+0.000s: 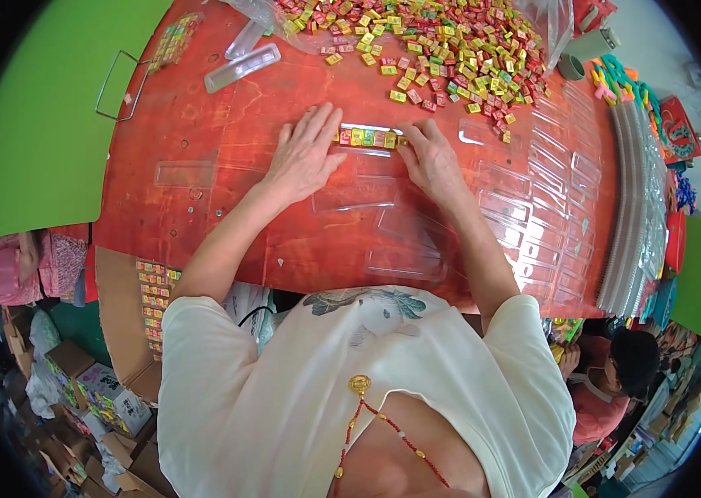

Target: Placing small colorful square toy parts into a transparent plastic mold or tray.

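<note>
Across a red, wood-patterned desk [238, 137], small yellow, red and green blocks [458, 50] lie heaped at the far side. Nearer the person, a narrow, clear plastic tray [377, 153] holding a multicoloured block row [367, 139] sits between the left hand [307, 156], open with fingers outstretched, and the curled right hand [432, 162], whose grip cannot be confirmed.
</note>
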A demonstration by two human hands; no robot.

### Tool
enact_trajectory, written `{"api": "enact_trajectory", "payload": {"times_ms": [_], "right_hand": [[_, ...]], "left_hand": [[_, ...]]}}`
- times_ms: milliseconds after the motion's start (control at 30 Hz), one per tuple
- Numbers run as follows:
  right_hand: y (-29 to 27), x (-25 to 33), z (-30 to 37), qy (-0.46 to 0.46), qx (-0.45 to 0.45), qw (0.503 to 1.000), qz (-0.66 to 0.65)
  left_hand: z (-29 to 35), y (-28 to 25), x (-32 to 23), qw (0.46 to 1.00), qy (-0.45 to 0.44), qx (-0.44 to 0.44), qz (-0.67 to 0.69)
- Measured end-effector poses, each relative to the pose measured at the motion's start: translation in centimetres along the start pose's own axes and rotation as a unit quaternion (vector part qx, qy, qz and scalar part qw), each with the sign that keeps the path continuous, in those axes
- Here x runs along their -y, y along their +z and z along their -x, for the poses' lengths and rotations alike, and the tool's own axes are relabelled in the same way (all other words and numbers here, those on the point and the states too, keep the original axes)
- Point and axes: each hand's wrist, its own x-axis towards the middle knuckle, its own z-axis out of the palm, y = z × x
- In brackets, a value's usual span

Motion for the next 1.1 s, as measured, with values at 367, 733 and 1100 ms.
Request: {"api": "enact_trajectory", "payload": {"times_ms": [367, 733, 1100], "right_hand": [[1.5, 0.9, -0.3, -0.051, -0.011, 0.993, 0.111], [0.9, 0.2, -0.3, -0.010, -0.019, 0.999, -0.042], [1.7, 2.6, 0.0, -0.065, 0.009, 0.990, 0.121]], "left_hand": [[0.0, 0.6, -1.0, 0.992, 0.002, 0.116, -0.041], [-0.1, 0.6, 2.1, 0.968, -0.068, 0.044, 0.238], [1.1, 0.3, 0.3, 0.992, -0.050, 0.106, -0.041]]}}
